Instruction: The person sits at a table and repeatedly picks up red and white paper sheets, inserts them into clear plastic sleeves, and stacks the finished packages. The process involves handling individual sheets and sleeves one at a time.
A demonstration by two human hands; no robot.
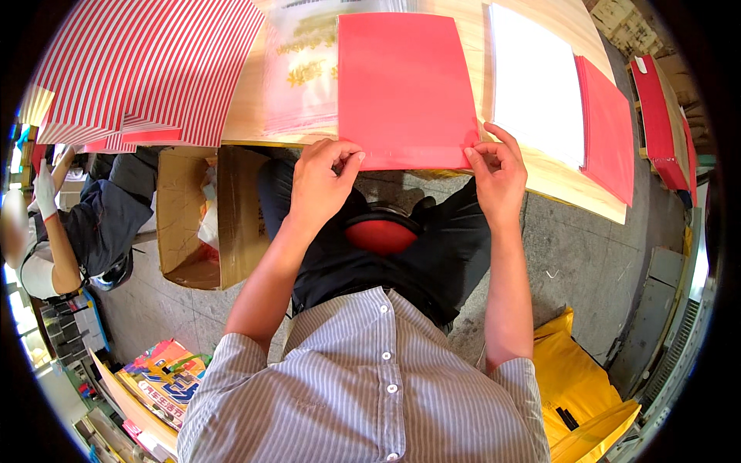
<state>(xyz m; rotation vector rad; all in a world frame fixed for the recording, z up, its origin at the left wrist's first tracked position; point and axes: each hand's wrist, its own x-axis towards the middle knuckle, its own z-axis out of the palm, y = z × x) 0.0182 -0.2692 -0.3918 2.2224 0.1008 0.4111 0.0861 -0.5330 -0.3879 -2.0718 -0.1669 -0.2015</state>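
Observation:
A flat red sheet, possibly a folder or a stack, lies on the table in front of me, its near edge jutting over the table's front edge. At its near left corner, my left hand is closed with thumb and forefinger pinched together. My right hand pinches the near right corner between thumb and finger, another finger raised. A shiny, see-through strip runs along the near edge. Clear plastic bags with a yellow floral print lie just left of the sheet, partly under it.
A tall pile of red-and-white striped sheets stands on the left. To the right lie white sheets and a red stack. Below the table sits an open cardboard box. A co-worker sits at far left; a yellow bag is behind right.

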